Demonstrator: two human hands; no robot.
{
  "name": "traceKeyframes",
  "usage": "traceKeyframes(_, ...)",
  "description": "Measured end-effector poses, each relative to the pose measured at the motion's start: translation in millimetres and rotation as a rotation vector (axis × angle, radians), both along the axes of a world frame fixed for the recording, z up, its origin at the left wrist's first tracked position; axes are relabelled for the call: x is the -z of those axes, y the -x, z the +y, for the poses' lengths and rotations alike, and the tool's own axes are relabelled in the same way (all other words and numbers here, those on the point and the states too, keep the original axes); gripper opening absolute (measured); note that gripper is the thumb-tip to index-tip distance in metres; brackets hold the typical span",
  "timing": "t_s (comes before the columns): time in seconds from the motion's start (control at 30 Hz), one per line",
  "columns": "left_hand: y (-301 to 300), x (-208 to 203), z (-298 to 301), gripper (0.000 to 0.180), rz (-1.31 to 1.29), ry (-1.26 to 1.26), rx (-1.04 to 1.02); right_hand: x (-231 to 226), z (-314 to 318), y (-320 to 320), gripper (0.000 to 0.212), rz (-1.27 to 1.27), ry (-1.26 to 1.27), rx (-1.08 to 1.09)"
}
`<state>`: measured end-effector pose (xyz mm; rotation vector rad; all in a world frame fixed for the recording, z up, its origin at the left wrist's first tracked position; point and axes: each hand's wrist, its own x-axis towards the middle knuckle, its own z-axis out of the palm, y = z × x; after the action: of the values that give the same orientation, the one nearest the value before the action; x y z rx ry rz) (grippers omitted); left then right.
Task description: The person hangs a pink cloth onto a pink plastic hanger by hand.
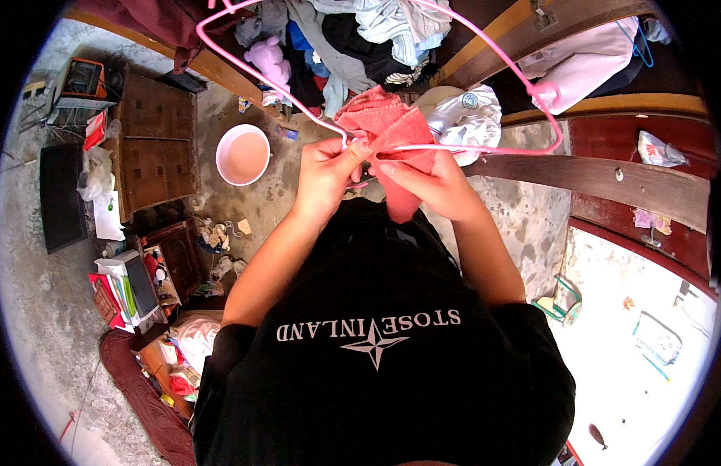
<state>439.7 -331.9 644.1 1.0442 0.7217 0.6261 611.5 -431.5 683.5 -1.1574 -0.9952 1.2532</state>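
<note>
A red cloth [385,118] is bunched around the lower bar of a pink clothes hanger [523,151], with one end hanging down in front of my shirt. My left hand [326,172] is closed, pinching the cloth's left edge where the hanger's side and bar meet. On the other side, my right hand [438,186] grips the cloth just under the bar, thumb pointing inward. The hanger's frame spreads upward beyond both hands, and its top runs out of view. Folds of cloth hide part of the bar and some fingertips.
Piled clothes [337,46] and a pink plush toy [269,62] lie in a wooden compartment ahead. White clothing [469,116] rests beyond my right hand. On the floor at left stands a pale basin [244,155] near a wooden cabinet [157,140]. A wooden rail [593,177] crosses at right.
</note>
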Motion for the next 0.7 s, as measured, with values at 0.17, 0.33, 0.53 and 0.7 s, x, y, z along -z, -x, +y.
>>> traceKeyframes(0.17,15,-9,4,0.028,0.090,-0.097,0.018,-15,-11,-19,0.026,-0.040,-0.062,-0.044)
traceKeyframes(0.33,3,-15,-8,0.025,0.063,-0.096,0.089,1,-8,3,0.028,-0.140,-0.124,-0.076)
traceKeyframes(0.53,28,0,20,0.031,0.149,-0.105,-0.031,-38,-32,-20,0.030,0.161,0.103,0.195)
traceKeyframes(0.7,14,0,6,0.036,0.077,0.005,0.136,18,-13,-12,0.025,-0.136,-0.095,-0.086)
